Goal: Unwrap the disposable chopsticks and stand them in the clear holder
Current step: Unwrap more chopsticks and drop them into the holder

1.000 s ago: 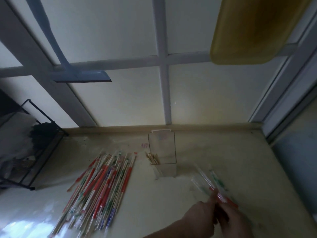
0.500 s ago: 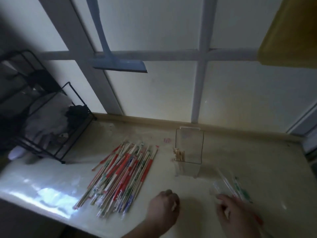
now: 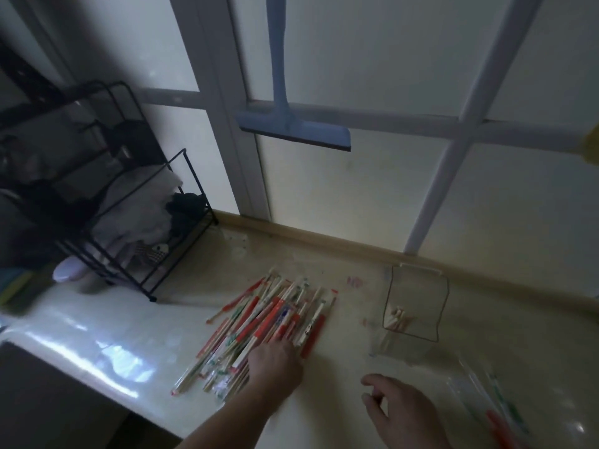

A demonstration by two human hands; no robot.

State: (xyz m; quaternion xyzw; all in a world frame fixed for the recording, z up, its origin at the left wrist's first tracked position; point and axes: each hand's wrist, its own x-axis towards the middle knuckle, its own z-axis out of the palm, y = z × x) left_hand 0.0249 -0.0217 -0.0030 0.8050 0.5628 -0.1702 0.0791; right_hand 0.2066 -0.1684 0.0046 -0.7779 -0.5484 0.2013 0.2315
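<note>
Spanning the lower frame, the pale glossy desk point(image 3: 324, 413) runs back to a wooden ledge below a frosted window with grey-white bars. A black wire rack point(image 3: 136, 228) stands on the desk's far left, holding pale and dark cloth items; detail there is blurred. A blue squeegee point(image 3: 293, 128) hangs against the window glass above the desk.

Wrapped chopsticks point(image 3: 275, 319), red, white and green sleeves, lie in a loose fanned pile at desk centre, long axes running roughly near-left to far-right. The clear holder point(image 3: 416, 306) stands upright to the right of the pile, apart from it, near the ledge. A few bare wooden chopsticks point(image 3: 398, 319) stand inside it, leaning to its left wall. Empty clear wrappers point(image 3: 486, 396) with green and red print lie on the desk at near right, in front of the holder.

Left hand point(image 3: 275, 362): palm down on the near right part of the pile, fingers extended over the wrapped sticks, touching them; no closed grip visible. Right hand point(image 3: 402, 406): above the desk between pile and wrappers, fingers loosely curled, holding nothing.
</note>
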